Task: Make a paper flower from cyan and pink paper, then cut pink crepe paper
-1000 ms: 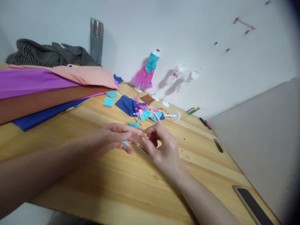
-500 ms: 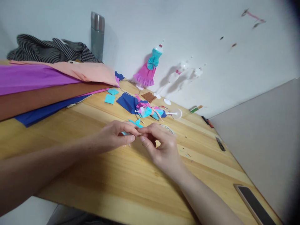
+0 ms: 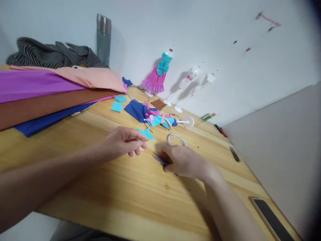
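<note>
My right hand (image 3: 184,160) is closed over a pair of scissors (image 3: 159,159) low over the table, the slim blades pointing left and the handles mostly hidden in the fingers. To the left, my left hand (image 3: 127,142) hovers above the wood with thumb and forefinger pinched together; what sits between them, if anything, is too small to make out. A turquoise petal-shaped paper piece (image 3: 146,134) lies just beyond its fingertips. Behind my right hand is a white tape roll (image 3: 177,139). Small paper scraps show under the left fingers, partly covered.
A small doll-like dress form (image 3: 160,119) in turquoise lies mid-table. Another dress form (image 3: 163,70) in a pink skirt stands by the wall. Coloured paper sheets (image 3: 45,103) cover the left side. A phone (image 3: 271,217) and a cutter (image 3: 235,154) lie at right.
My hands, together before, have come apart. The right one moved right and down onto the scissors, uncovering the tape roll. My left hand stays nearly in place.
</note>
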The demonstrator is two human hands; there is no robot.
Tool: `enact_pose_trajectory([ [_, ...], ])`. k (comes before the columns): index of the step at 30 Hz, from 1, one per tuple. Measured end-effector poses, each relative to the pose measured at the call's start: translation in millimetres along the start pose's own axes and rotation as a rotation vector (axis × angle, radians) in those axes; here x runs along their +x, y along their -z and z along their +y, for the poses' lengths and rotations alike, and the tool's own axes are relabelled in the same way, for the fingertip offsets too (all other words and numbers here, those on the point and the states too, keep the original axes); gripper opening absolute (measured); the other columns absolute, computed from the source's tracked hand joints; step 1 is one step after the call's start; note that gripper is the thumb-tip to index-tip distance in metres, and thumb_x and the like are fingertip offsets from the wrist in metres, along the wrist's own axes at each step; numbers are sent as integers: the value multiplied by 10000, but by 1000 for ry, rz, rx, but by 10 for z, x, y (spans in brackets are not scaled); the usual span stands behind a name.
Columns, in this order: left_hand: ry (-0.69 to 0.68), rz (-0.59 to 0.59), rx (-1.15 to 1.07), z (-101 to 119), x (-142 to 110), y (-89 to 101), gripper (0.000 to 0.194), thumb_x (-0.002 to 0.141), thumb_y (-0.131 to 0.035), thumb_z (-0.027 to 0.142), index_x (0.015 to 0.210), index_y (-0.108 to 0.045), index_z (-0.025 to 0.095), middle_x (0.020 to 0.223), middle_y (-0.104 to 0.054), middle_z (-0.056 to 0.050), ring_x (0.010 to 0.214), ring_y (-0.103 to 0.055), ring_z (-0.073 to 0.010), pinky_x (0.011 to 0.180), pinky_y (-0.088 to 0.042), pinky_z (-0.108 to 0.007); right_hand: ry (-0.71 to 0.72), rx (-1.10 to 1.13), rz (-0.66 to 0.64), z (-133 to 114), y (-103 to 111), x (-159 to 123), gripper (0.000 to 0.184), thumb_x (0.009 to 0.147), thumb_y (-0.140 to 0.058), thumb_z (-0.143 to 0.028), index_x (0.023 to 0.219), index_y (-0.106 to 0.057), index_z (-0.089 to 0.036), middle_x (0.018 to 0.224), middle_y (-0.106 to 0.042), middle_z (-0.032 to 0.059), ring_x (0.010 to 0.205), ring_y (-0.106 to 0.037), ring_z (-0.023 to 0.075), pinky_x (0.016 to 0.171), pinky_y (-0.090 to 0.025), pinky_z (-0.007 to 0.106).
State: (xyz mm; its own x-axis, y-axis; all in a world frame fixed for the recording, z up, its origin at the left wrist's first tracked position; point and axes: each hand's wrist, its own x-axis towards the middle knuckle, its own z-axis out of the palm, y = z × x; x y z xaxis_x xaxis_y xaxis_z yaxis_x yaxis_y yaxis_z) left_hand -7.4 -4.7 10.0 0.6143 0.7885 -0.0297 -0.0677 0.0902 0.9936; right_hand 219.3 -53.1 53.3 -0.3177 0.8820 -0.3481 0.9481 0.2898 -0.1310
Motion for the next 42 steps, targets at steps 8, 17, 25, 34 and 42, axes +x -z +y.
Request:
enact_pose_trajectory([
  [8,-11,-2,-30,-87,39,33,396,706,-661,290,1069,-647,130,760,-711,-53,542,-635,-126,479,-497,-219,78,489,-46,112,163,47,104,770,-529,-135,678,-529,-183,578,-528,-32,511,-478,104,474,-345,225],
  [17,-66,129,-75,-45,17,5,627,654,-707,260,1247,-547,132,767,-681,-25,553,-630,-125,462,-478,-211,75,1245,45,-123,3,86,188,828,-577,-354,797,-490,-190,489,-564,-40,407,-538,103,417,-309,199],
  [25,-60,124,-128,-14,12,24,375,678,-713,268,1025,-678,130,873,-704,-74,627,-629,-130,482,-493,-216,55,1714,226,-409,-189,225,238,781,-622,-384,806,-473,-201,579,-490,-62,325,-304,36,364,-191,200],
  [34,90,-7,-337,-43,-4,51,377,679,-750,376,962,-721,129,915,-702,-104,816,-632,-203,721,-505,-337,147,1297,635,-376,-268,276,265,712,-709,-326,876,-543,-203,567,-351,-95,435,-246,60,419,-212,220],
  [42,122,-334,-526,-73,-26,-23,730,777,-446,736,1215,-629,180,1456,-442,-111,1432,-171,-345,1116,-141,-504,238,498,999,-442,-308,218,96,775,-602,-110,745,-584,-199,555,-499,-63,470,-420,77,471,-323,221],
])
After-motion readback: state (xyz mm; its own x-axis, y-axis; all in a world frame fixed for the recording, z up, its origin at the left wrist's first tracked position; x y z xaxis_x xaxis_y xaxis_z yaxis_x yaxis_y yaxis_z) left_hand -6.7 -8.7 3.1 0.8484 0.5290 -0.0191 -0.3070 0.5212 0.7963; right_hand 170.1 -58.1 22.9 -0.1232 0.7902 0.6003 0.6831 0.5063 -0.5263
